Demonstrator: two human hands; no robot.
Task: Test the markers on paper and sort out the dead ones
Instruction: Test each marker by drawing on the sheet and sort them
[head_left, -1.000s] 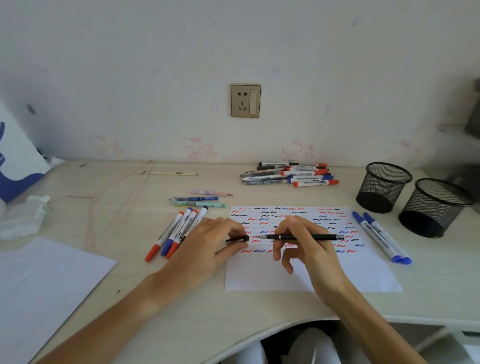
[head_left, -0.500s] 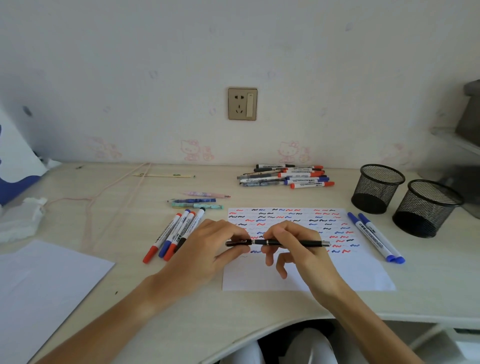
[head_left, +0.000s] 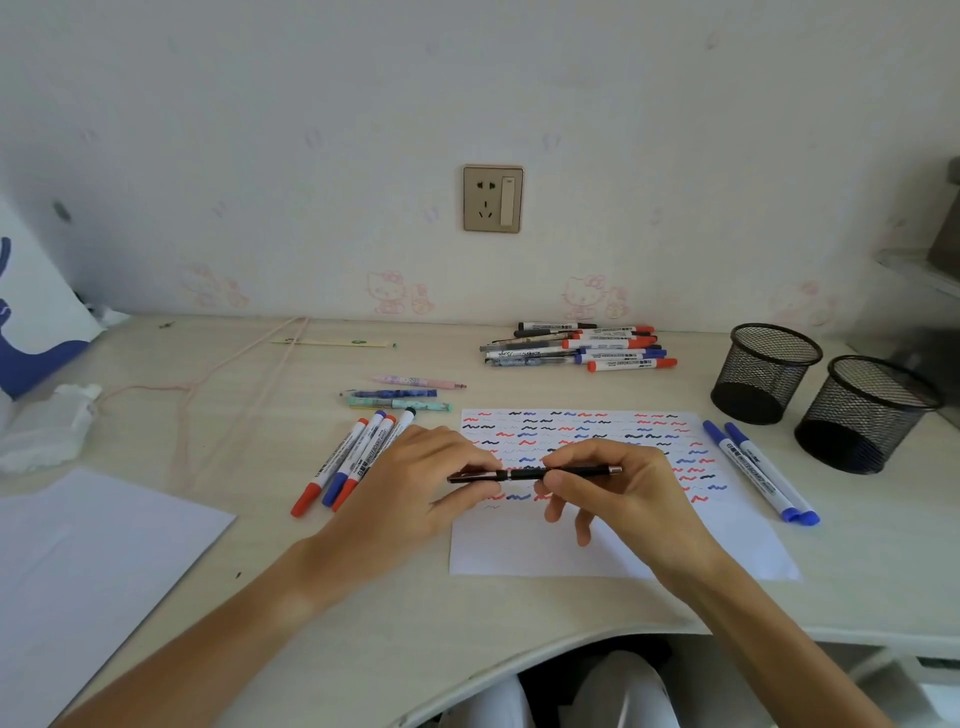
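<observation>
Head view: black pen (head_left: 540, 473) held level just above the test paper (head_left: 613, 545) on the bench; left hand (head_left: 415, 488) pinches the cap end, right hand (head_left: 618, 488) pinches the barrel; likely light, stiff, slick; grip best mid-barrel, cap kept seated.

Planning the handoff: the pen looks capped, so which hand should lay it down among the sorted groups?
Right, probably: the right hand pinches the black pen along its barrel; the left hand holds only the cap end.
</observation>
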